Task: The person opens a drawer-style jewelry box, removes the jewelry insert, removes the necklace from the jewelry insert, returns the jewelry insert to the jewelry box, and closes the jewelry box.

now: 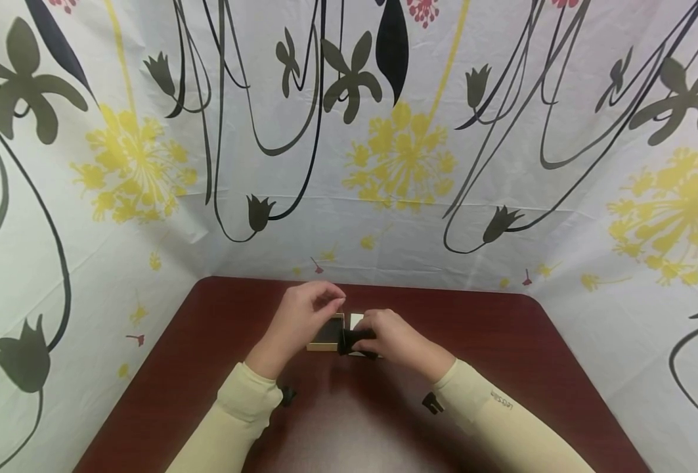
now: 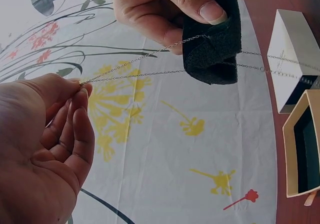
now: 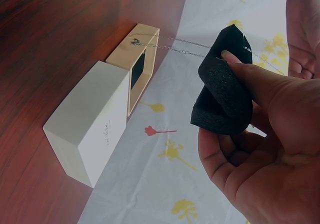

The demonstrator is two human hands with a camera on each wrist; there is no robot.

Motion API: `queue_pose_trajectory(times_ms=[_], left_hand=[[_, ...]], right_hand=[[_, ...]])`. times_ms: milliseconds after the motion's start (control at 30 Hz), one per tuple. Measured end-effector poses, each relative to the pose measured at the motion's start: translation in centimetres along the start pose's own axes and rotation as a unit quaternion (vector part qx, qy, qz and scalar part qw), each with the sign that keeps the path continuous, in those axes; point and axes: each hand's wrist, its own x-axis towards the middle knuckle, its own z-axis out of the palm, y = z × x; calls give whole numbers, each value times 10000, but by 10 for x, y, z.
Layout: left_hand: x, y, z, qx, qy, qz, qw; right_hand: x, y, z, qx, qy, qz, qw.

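Between thumb and fingertips, my left hand (image 1: 300, 318) pinches one end of a thin silver necklace (image 2: 132, 75). Its two strands run taut to a black foam pad (image 3: 222, 96), soft and folded over. My right hand (image 1: 400, 338) grips that pad, the thumb on top and the fingers beneath. Past the pad the strands go on, and a small pendant (image 3: 135, 42) shows at their far end in the right wrist view. How the chain passes through the pad is partly hidden by the fold.
An open tan box (image 1: 322, 347) with a dark inside lies on the red-brown table (image 1: 254, 302). Beside it is a white box (image 3: 85, 109) with small lettering, partly behind my right hand in the head view. Patterned cloth (image 1: 301, 171) walls the table in.
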Motion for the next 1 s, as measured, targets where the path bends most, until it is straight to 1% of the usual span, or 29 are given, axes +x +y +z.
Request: queue_pose_trajectory(times_ms=[367, 633, 1000], left_hand=[[0, 1, -1, 40, 20, 84, 10000], [1, 3, -2, 27, 75, 165, 9998], [1, 6, -3, 1, 145, 223, 9996]], right_hand=[[-1, 0, 2, 69, 3, -4, 10000], [-1, 1, 3, -19, 57, -134, 9999], [-2, 0, 4, 48, -3, -37, 10000]])
